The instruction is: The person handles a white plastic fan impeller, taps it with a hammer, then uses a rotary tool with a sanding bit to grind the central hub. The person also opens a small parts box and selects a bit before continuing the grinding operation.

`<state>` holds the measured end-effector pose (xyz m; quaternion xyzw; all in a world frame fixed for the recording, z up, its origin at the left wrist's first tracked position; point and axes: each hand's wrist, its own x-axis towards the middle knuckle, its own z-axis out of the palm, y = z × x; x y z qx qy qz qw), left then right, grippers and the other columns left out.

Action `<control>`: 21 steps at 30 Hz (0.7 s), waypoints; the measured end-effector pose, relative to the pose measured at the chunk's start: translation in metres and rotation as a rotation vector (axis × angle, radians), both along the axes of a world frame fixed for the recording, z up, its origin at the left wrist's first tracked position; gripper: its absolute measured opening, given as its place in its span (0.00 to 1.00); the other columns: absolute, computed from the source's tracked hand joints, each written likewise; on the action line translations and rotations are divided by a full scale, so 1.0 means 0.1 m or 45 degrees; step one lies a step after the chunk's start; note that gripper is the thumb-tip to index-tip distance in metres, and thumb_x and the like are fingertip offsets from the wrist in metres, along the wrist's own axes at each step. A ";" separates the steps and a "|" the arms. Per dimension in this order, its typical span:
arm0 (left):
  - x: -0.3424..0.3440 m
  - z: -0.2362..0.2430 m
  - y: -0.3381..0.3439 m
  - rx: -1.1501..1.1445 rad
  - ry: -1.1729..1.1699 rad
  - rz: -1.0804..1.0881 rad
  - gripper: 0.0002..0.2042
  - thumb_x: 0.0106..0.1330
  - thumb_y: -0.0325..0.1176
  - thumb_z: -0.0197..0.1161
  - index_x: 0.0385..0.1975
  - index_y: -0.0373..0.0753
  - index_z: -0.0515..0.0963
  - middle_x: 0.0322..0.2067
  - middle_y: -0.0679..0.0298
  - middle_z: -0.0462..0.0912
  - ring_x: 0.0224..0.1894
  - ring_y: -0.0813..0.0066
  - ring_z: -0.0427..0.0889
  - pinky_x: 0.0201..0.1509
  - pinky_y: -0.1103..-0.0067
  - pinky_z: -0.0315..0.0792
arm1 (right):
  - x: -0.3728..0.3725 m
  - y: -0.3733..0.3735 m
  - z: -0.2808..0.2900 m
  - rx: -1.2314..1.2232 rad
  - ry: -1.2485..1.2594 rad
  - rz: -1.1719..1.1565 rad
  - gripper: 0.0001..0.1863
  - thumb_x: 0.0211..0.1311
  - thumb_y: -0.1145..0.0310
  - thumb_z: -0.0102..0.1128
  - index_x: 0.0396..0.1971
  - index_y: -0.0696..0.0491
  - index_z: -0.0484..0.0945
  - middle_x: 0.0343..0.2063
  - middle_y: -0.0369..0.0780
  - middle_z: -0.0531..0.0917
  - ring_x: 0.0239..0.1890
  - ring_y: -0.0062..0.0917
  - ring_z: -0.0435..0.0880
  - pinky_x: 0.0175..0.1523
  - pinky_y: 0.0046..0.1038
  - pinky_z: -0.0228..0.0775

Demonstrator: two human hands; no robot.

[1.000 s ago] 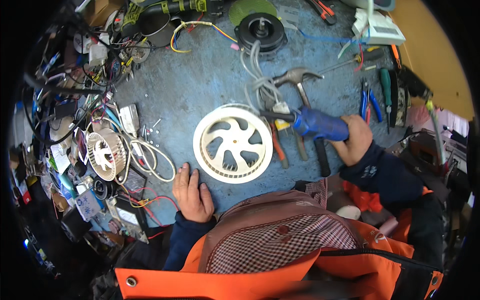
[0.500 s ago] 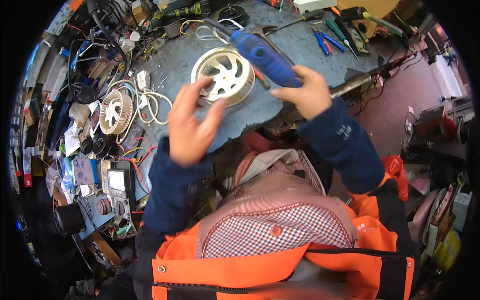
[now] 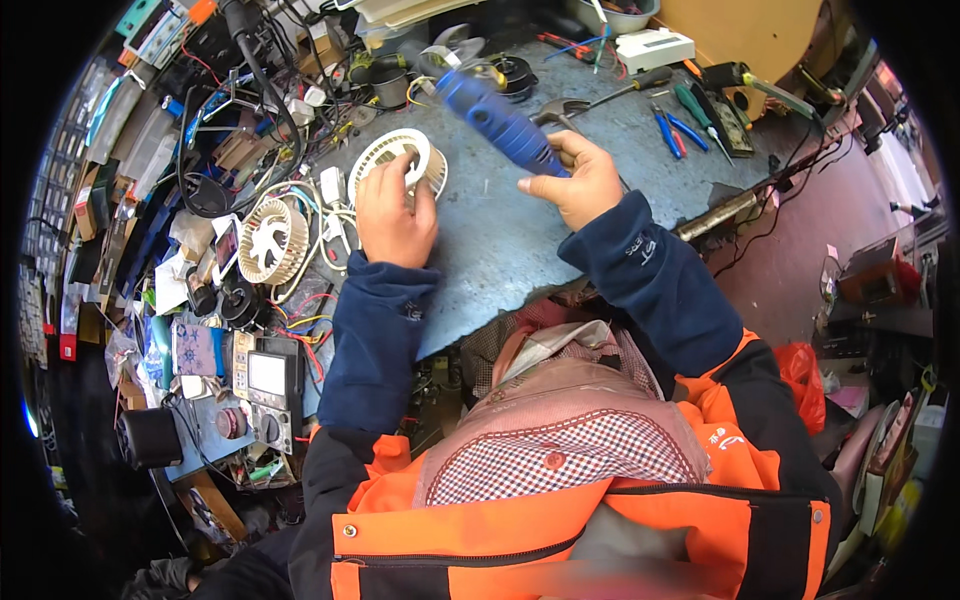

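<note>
White fan wheel (image 3: 436,165) stands on the blue-grey surface (image 3: 490,245), slightly tilted, its near part covered by the left hand (image 3: 396,218). That hand has its fingers bent over the wheel's rim and its thumb down the right side, gripping it. Right of the wheel, the right hand (image 3: 580,180) is closed around the rear of a blue power tool (image 3: 500,122), raised above the surface; the tool's front end, blurred, points past the wheel's far right side.

Close to the wheel's left lies a white cable with a boxy end (image 3: 332,188), crowding that side. Farther left of the wheel is a second fan wheel (image 3: 273,242), tilted, and nearer the person a meter (image 3: 268,373) among loose wires. Beyond the wheel to the right sits a black motor (image 3: 516,78). Well to the wheel's right are a hammer (image 3: 560,108), a dark-handled screwdriver (image 3: 652,78), blue-handled pliers (image 3: 664,132), a green-handled screwdriver (image 3: 690,102) and a white box (image 3: 655,50).
</note>
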<state>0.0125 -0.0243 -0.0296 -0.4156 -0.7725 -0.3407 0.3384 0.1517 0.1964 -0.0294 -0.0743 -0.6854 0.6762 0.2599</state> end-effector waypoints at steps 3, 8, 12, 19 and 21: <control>0.10 -0.14 0.06 0.304 -0.613 -0.281 0.08 0.67 0.20 0.66 0.44 0.32 0.85 0.36 0.53 0.86 0.40 0.60 0.88 0.47 0.70 0.80 | -0.33 0.13 -0.05 -0.025 0.107 0.416 0.30 0.49 0.86 0.78 0.56 0.62 0.82 0.45 0.38 0.89 0.47 0.20 0.87 0.56 0.27 0.79; 0.13 -0.13 0.09 0.483 -0.472 -0.383 0.12 0.68 0.17 0.66 0.50 0.32 0.84 0.43 0.58 0.86 0.48 0.68 0.87 0.57 0.75 0.79 | -0.78 0.40 0.27 0.212 -0.218 1.023 0.32 0.40 0.90 0.80 0.52 0.61 0.88 0.46 0.39 0.92 0.49 0.23 0.89 0.60 0.29 0.81; 0.15 -0.19 -0.08 0.447 -0.943 -0.842 0.22 0.66 0.20 0.71 0.61 0.34 0.82 0.47 0.52 0.86 0.48 0.64 0.87 0.57 0.73 0.80 | -0.95 0.41 0.18 0.486 -0.181 1.061 0.29 0.41 0.87 0.78 0.50 0.57 0.89 0.42 0.38 0.91 0.47 0.25 0.89 0.58 0.32 0.81; 0.27 -0.12 -0.06 -0.173 -0.595 -0.532 0.15 0.68 0.21 0.72 0.54 0.34 0.86 0.44 0.52 0.86 0.41 0.59 0.88 0.46 0.73 0.81 | -1.05 0.41 -0.08 1.328 0.061 0.755 0.16 0.41 0.73 0.79 0.36 0.52 0.90 0.33 0.43 0.89 0.41 0.45 0.87 0.46 0.42 0.80; 0.19 -0.12 -0.08 -0.113 -0.582 -0.516 0.11 0.69 0.23 0.72 0.50 0.33 0.86 0.38 0.53 0.85 0.37 0.57 0.87 0.41 0.71 0.80 | -1.10 0.46 -0.14 1.334 0.060 0.756 0.19 0.38 0.71 0.81 0.37 0.51 0.90 0.34 0.44 0.89 0.43 0.46 0.88 0.49 0.45 0.81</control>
